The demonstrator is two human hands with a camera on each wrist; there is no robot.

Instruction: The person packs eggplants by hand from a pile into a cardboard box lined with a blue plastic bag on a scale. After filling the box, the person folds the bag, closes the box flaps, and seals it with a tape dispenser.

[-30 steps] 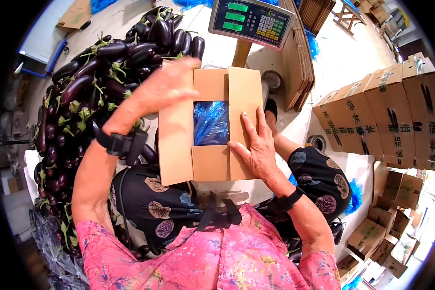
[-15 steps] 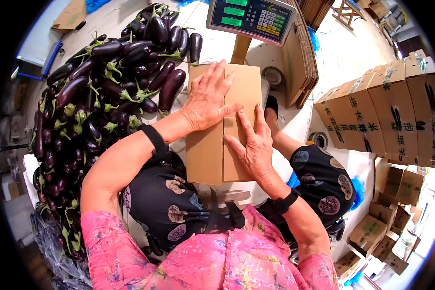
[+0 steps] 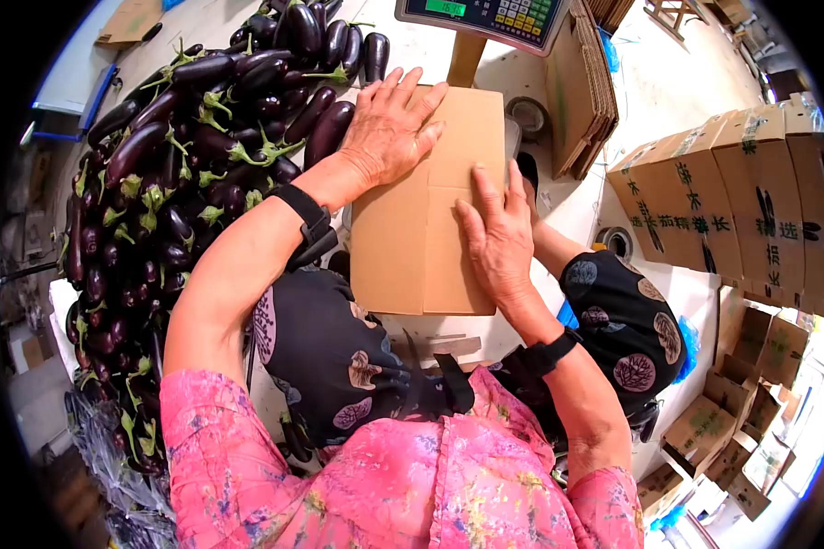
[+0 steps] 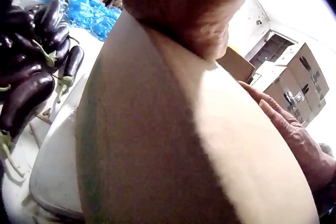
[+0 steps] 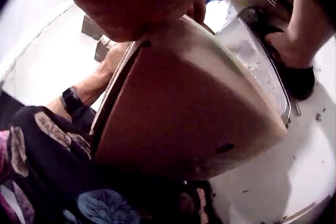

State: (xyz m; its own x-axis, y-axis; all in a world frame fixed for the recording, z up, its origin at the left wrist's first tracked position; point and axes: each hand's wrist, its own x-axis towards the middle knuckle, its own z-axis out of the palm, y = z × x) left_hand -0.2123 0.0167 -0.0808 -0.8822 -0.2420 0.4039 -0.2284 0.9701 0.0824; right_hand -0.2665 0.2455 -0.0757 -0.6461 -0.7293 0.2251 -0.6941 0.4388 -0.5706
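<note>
A cardboard box (image 3: 389, 252) stands between the person's knees with its two long top flaps folded down, their edges meeting along the middle. My left hand (image 3: 389, 130) lies on the far left part of the lid, its fingers straight and pointing away. On the right flap, my right hand (image 3: 504, 240) presses with extended fingers near the box's right edge. Whatever lies inside is hidden under the flaps. Beneath the box, the pale weighing platform (image 4: 55, 174) shows in the left wrist view.
A large heap of eggplants (image 3: 146, 183) lies to the left. The scale display (image 3: 485, 14) rises on a post behind the box. Flattened cartons (image 3: 584, 91) lean to its right, near a tape roll (image 3: 527, 114). Printed boxes (image 3: 742, 197) stand in a row at the right.
The left hand swung in from the left, and the left flap came down over the blue plastic. Both hands now rest on the covered top, with the left slightly farther forward.
</note>
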